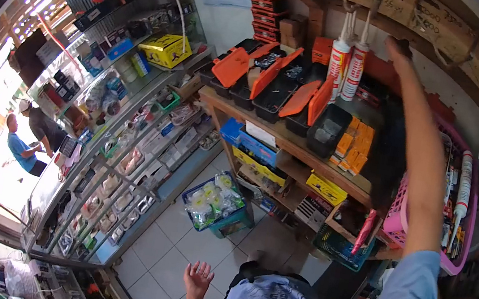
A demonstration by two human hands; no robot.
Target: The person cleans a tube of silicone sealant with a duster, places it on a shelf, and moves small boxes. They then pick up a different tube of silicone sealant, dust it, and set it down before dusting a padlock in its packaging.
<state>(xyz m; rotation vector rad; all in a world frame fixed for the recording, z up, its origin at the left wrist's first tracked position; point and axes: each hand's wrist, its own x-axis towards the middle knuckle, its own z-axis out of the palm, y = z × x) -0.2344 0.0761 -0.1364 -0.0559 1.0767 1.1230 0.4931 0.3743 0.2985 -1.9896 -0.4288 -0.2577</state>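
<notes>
My left hand (198,277) hangs over the tiled floor at waist height, palm turned up, fingers loosely spread with nothing in them. My right arm stretches far up along the wall, and my right hand (398,49) is at the back of the wooden shelf, just below the board with handwriting. Its fingers are in shadow, and I cannot tell what they hold. Close to its left stand white-and-red sealant tubes (356,68) with long nozzles. Below them sit a black bin (328,129) and several small orange boxes (354,144).
Black bins with orange lids (230,68) line the wooden shelf (245,115). A pink basket (459,262) of tubes hangs at right. On the floor stands a crate (198,223) of plastic-wrapped goods. Glass display shelves (120,193) run along the left; two people (21,143) are outside.
</notes>
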